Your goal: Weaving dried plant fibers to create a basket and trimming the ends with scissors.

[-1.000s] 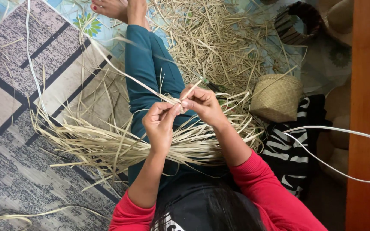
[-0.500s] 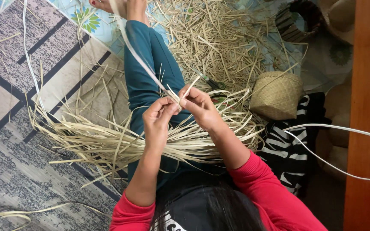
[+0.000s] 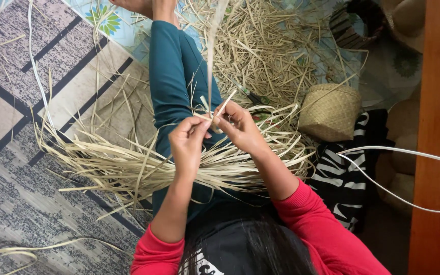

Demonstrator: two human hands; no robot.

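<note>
Near the middle of the frame, a long pale leaf strip [image 3: 210, 61] rises blurred toward the top edge, pinched at its base between both hands. Left hand [image 3: 188, 142] and right hand [image 3: 236, 125] are each closed on it, fingertips meeting. Beneath them a bundle of dried strips [image 3: 128, 168] lies across teal-clad legs [image 3: 171, 76]. A small woven basket [image 3: 329, 112] sits at right, near scissors [image 3: 253, 95].
</note>
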